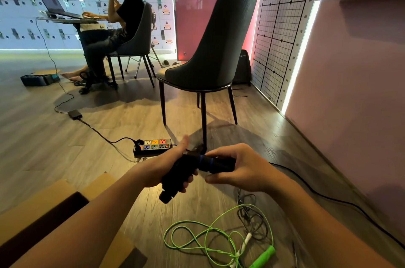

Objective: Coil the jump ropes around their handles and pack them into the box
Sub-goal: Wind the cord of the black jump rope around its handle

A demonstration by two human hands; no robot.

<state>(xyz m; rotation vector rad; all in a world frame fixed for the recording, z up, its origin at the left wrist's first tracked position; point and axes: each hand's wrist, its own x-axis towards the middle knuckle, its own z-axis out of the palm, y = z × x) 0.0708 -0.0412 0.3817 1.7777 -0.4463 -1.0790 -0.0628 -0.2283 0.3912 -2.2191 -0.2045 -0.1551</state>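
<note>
I hold two black jump-rope handles above the wooden floor. My left hand [169, 168] grips one black handle [173, 182] that points down and to the left. My right hand [237, 169] pinches the other black handle [219, 163], which lies level and has blue rings. Its dark rope [252, 215] lies in a loose tangle on the floor under my right wrist. A green jump rope [197, 237] with a green handle [264, 255] lies uncoiled on the floor below. The open cardboard box [54, 199] sits at the lower left.
A dark chair [208, 48] stands straight ahead. A power strip [153, 147] with cables lies on the floor in front of my hands. A black cable [328, 198] runs along the right wall. A person sits at a laptop at the far left.
</note>
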